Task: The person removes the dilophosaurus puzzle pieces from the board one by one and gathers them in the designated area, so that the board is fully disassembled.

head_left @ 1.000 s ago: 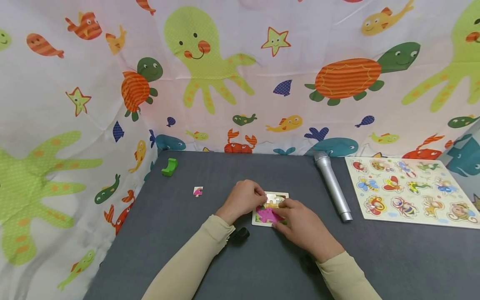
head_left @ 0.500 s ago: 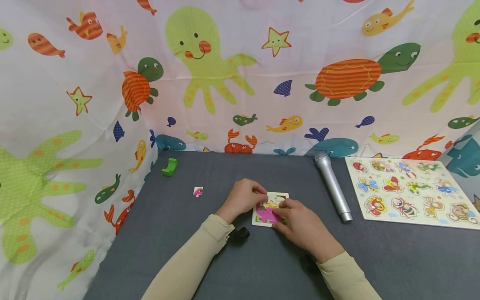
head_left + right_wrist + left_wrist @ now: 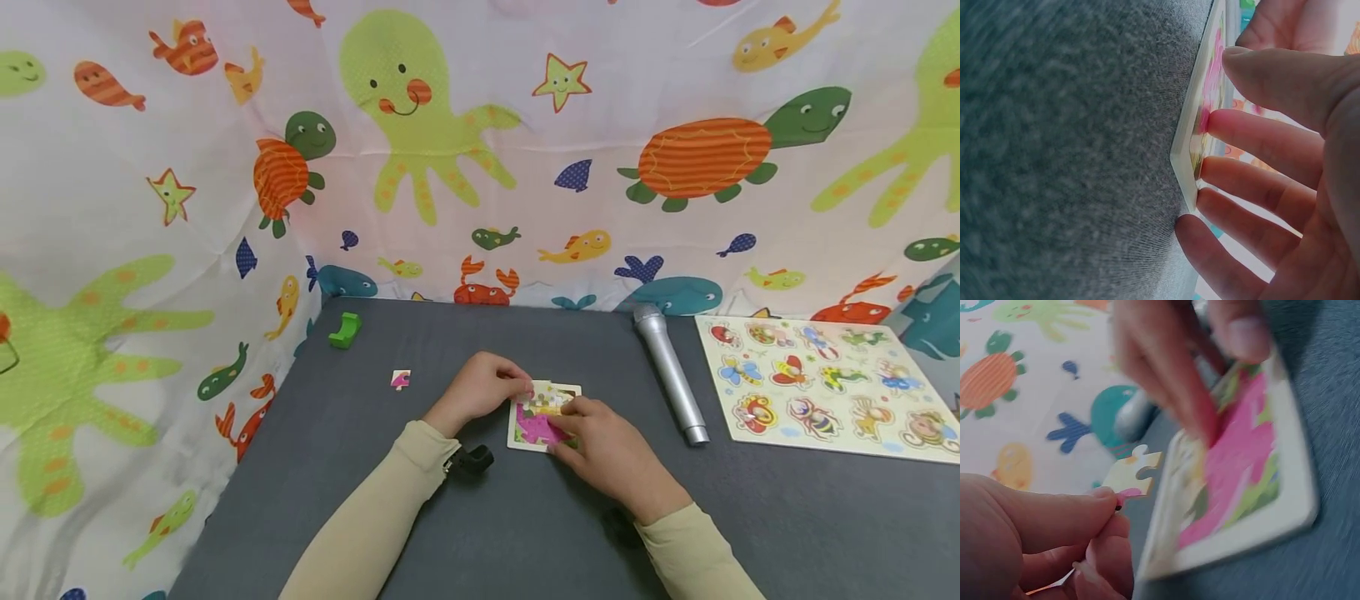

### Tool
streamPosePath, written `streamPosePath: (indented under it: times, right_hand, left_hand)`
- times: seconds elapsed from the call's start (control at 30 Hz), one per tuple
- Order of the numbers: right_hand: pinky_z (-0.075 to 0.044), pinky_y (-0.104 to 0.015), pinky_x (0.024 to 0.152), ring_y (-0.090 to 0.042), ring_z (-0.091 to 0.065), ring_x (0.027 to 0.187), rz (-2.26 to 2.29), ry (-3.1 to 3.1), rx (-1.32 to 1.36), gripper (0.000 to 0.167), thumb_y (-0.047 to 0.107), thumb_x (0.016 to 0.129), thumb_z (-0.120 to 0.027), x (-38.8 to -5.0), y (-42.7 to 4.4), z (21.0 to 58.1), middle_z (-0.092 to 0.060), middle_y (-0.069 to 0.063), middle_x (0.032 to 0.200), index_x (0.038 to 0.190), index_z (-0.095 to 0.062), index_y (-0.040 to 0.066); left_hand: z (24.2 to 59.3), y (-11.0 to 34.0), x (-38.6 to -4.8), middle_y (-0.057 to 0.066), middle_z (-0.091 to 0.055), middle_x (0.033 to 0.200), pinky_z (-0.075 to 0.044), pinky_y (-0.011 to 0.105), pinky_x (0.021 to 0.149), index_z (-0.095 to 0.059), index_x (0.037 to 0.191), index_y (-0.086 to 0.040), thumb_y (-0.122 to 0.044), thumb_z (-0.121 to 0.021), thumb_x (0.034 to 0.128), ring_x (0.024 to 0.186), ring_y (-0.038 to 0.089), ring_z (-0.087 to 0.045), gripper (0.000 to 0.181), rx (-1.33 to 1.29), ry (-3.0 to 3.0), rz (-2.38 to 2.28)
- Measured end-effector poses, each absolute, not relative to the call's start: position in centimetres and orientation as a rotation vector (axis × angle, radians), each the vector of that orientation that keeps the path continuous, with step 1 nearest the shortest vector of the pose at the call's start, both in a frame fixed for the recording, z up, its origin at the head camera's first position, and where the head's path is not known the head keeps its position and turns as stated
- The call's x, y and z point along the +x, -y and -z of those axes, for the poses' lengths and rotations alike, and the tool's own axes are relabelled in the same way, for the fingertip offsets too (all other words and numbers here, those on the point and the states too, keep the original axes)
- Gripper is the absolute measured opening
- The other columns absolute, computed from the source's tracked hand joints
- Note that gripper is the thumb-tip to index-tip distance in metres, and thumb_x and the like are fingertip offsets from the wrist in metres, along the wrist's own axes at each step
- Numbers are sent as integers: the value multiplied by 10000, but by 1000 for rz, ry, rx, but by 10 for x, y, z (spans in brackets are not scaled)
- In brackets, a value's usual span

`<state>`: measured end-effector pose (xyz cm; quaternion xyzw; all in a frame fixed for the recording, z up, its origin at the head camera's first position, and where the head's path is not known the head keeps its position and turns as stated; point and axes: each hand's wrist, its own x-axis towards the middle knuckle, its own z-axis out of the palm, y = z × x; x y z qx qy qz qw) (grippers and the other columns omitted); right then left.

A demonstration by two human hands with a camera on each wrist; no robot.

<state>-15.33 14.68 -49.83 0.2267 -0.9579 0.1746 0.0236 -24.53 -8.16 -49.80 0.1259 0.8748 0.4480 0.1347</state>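
Note:
My left hand [image 3: 480, 392] pinches a jigsaw piece [image 3: 1125, 477], cream with a pink corner, between thumb and fingers. The piece is at the far left corner of a small framed jigsaw puzzle [image 3: 523, 447], and in the left wrist view it looks apart from the frame. Pink and green pieces fill the near part of the puzzle, with yellowish ones farther back. From the right, my right hand [image 3: 603, 446] rests its extended fingertips on the puzzle and its edge. In the right wrist view the fingers [image 3: 1266, 140] are spread and fairly straight, curled round nothing.
A loose pink-and-white jigsaw piece [image 3: 401, 379] lies left of the hands. Behind it sits a green arch-shaped block [image 3: 345, 331]. To the right are a silver microphone [image 3: 670, 375] and a flat picture board [image 3: 825, 387]. A printed sea-animal cloth [image 3: 450, 175] hangs behind the grey table.
My left hand has shifted slightly back and left over the puzzle's far left corner. The right hand stays on the puzzle. The head view has turned a little.

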Motion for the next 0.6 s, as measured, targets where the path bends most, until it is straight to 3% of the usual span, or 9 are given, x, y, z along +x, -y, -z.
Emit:
streamPosePath:
  times: [0.37,0.6]
  right_hand:
    - [-607,-467,968,-241,-677,1076,-520,2957,698,430,325,907,-882,-153,-148,498,-705,-65,1192,1268,-811,102]
    - [-607,-471,980,-245,-679,1101,-544,2967,702,427,323,915,-876,-153,-148,497,-703,-63,1212,1279,-807,111]
  left_hand:
    - [481,186,-256,47,-759,1068,-503,365,835,-864,1061,-194,-288,-803,990,974,276,-646,132,-14,-2534,-1248]
    - [476,224,-260,60,-752,1082,-495,373,853,-864,1075,-197,-305,-791,993,987,270,-621,154,-108,-2509,-1151]
